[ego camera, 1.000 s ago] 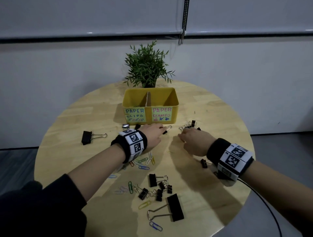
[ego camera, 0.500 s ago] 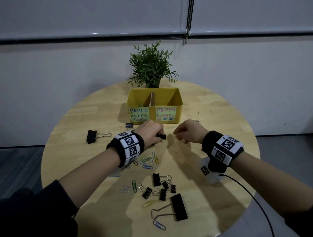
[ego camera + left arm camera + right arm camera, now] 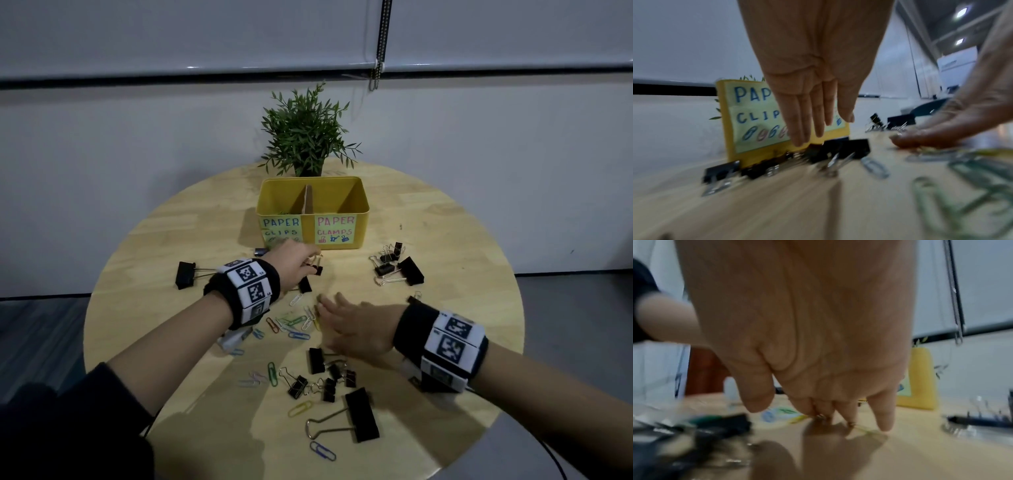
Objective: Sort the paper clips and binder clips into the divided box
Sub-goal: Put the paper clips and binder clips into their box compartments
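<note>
Potted plant (image 3: 306, 137) behind box; round wooden table (image 3: 445, 240); blind cord (image 3: 377, 44)

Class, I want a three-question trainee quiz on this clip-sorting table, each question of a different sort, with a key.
1. True or false: the yellow box stands in front of the potted plant.
2. What word follows PAPER on the box's right label?
3. The right hand reaches toward: A) the coloured paper clips B) the plant C) the largest binder clip.

Key: 1 true; 2 CLAMPS; 3 A.
</note>
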Motion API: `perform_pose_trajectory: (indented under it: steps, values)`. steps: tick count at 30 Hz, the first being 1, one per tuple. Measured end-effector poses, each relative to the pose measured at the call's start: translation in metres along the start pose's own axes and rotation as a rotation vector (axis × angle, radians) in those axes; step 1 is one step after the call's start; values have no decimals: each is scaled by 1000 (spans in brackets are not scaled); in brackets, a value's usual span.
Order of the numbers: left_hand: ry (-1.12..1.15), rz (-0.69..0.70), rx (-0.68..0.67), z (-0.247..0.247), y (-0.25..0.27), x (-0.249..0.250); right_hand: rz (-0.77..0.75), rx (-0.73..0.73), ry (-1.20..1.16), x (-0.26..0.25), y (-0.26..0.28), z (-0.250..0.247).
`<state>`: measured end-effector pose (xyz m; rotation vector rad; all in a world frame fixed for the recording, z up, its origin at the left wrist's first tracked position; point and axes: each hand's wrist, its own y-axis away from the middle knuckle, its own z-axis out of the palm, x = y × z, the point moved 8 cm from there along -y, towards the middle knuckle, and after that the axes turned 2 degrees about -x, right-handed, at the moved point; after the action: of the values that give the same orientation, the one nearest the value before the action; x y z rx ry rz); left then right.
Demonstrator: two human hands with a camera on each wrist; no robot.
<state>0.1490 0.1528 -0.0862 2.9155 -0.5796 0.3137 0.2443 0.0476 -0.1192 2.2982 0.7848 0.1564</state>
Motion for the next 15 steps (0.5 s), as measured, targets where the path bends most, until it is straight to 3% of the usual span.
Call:
perform_pose_trajectory:
  steps: [3,5,7,10,13,15]
  values:
    - [8,-4,-16,4,9,2,37,77,-169,15,6,13]
    - [-7,6,-154,14,23,3,68,90,-157,21,8,23]
    - [-59,28,-340,30,38,2,6,76,-105,14,11,27]
    - [-146,-6,-422,41,47,-8,-27,197,-72,27,10,9]
    - [-170,-30,-374,41,44,-9,209,502,-50,93,15,-31]
    - [-178,-4,-339,37,40,0,380,583,-27,132,29,-51]
